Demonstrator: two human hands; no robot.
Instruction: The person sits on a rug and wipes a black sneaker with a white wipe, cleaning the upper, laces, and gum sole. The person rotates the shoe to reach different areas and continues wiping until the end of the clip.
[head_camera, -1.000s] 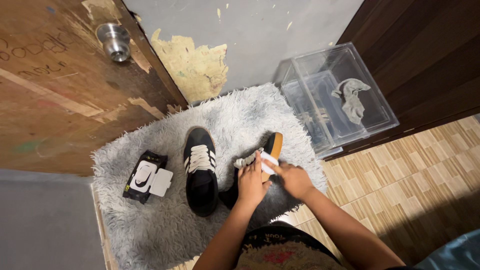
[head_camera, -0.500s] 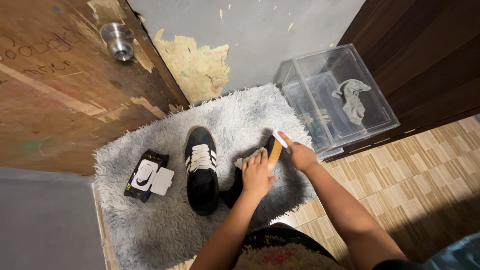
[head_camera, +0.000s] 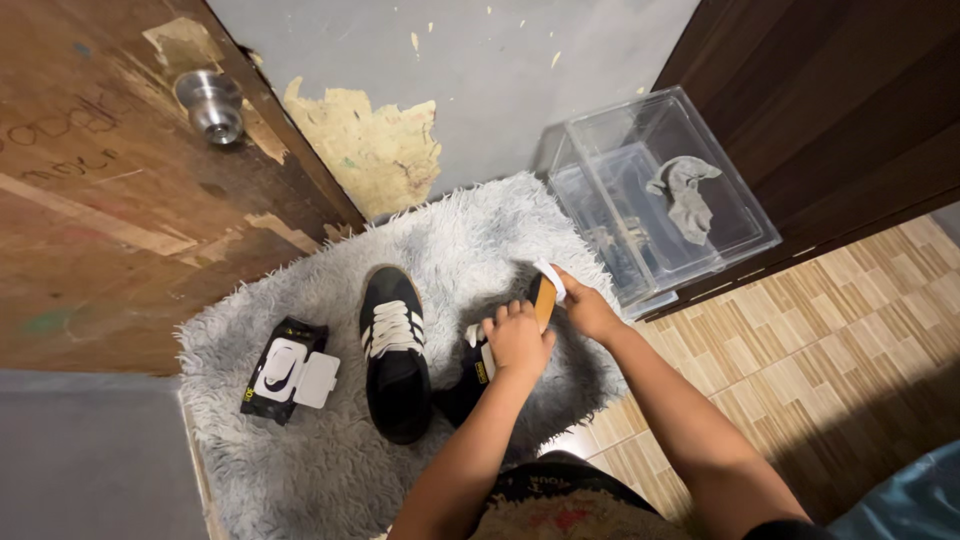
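Two black sneakers with white stripes and laces are on a shaggy grey rug (head_camera: 460, 230). One sneaker (head_camera: 394, 352) lies flat, laces up. My left hand (head_camera: 518, 340) grips the other sneaker (head_camera: 468, 385), which is tipped on its side so its tan sole (head_camera: 543, 300) faces right. My right hand (head_camera: 587, 308) presses a white wipe (head_camera: 551, 277) against the toe end of that sole.
A black wipe packet (head_camera: 283, 371) with its white lid flipped open lies on the rug's left. A clear plastic box (head_camera: 660, 190) holding a grey rag (head_camera: 683, 198) stands at the right by dark wood panels. A worn wooden door with a round knob (head_camera: 208, 103) is at left.
My right hand slid the wipe from the middle of the sole up to the toe end. The view has shifted slightly; the left hand keeps its grip.
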